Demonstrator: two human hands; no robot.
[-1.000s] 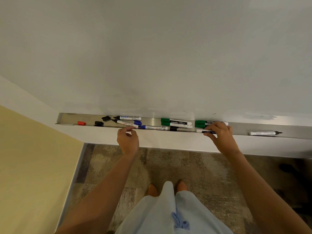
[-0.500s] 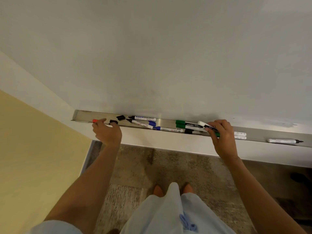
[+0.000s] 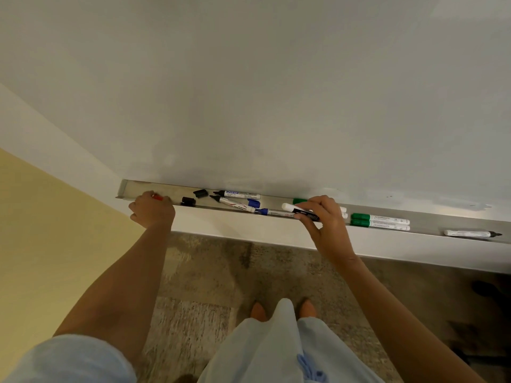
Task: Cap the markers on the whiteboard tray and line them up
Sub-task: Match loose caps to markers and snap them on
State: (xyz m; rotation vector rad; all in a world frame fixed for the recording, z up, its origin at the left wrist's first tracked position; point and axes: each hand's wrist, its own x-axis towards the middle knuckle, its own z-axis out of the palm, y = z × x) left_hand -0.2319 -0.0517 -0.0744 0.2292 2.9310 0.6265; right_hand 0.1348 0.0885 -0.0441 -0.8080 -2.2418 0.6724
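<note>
- Where the metal tray point(image 3: 130, 187) ends at the far left, the left hand point(image 3: 152, 210) curls over its front lip, fingers closed around a small red cap point(image 3: 157, 197) whose tip shows past the knuckles.
- Just right of that hand, two loose black caps lie on the tray floor: one point(image 3: 188, 201) near the front edge, the other point(image 3: 200, 193) further back.
- Next come two uncapped black-tipped markers, their nibs pointing left: the rear one point(image 3: 240, 194) lies along the back of the tray, the nearer one point(image 3: 231, 203) slants towards the front lip.
- A blue cap point(image 3: 253, 202) sits beside them, and a blue-capped marker point(image 3: 272, 212) lies along the front edge, its right end hidden under the right hand.
- The right hand point(image 3: 329, 226) pinches a black-and-white marker point(image 3: 300, 210) between thumb and fingers, holding it tilted above the tray with its white end up and to the left.
- Behind that hand a green cap point(image 3: 299, 201) peeks out; its barrel is mostly covered.
- Two green-capped markers point(image 3: 380, 221) lie side by side, parallel, caps to the left.
- Well apart at the far right, an uncapped black marker point(image 3: 471, 233) lies alone, nib pointing right.
</note>
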